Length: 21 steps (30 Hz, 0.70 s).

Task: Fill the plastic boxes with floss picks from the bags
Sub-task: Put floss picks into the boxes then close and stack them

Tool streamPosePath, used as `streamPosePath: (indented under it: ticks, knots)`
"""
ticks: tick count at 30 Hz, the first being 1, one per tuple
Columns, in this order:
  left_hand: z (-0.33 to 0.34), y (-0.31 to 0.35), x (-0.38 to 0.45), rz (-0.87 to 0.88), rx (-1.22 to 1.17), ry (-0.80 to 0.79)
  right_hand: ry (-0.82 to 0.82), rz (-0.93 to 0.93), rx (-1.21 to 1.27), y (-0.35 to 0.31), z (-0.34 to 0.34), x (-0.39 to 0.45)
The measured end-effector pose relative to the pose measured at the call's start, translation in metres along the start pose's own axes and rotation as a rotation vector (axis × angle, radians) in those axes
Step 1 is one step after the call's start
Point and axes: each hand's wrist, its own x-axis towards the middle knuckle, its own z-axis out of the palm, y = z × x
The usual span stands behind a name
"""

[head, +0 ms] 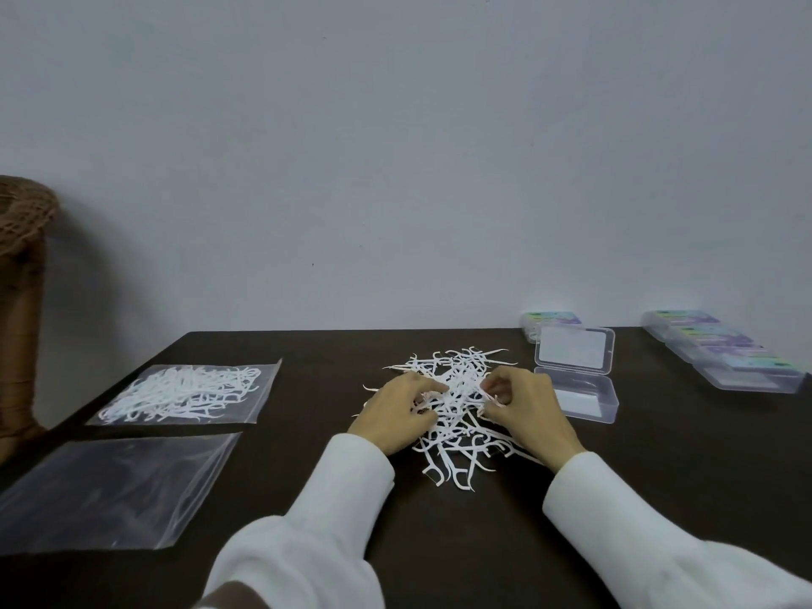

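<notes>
At lower left on the dark brown surface (439,542) lies an empty clear plastic bag (114,490). At centre, the left hand (395,415) and right hand (523,402) curl their fingers into the loose pile of white floss picks (457,389), pinching some. Just right sits an open clear plastic box (584,389); farther left, a filled bag (189,393).

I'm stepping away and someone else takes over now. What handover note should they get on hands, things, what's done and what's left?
Left hand and right hand both pinch picks in the loose floss pick pile mid-table.
Open box, empty as far as I can see, sits right of the pile.
Done: empty bag near left; closed boxes stacked far right, one behind the open box.
Left: box the pile, then the full bag.
</notes>
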Motion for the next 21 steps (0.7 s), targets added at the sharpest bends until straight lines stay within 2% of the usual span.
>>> streamPosePath:
  ticks: [5,12,21]
  knots:
    - [0.005,-0.001,0.0,0.0,0.006,0.025,0.008,0.006,-0.013,0.002,-0.008,0.002]
    - [0.007,0.006,0.001,0.034,0.02,0.152,-0.009,0.052,0.149,0.004,-0.02,0.004]
    - [0.003,0.011,-0.001,0.027,-0.151,0.36,-0.001,0.081,0.211,0.016,-0.036,0.009]
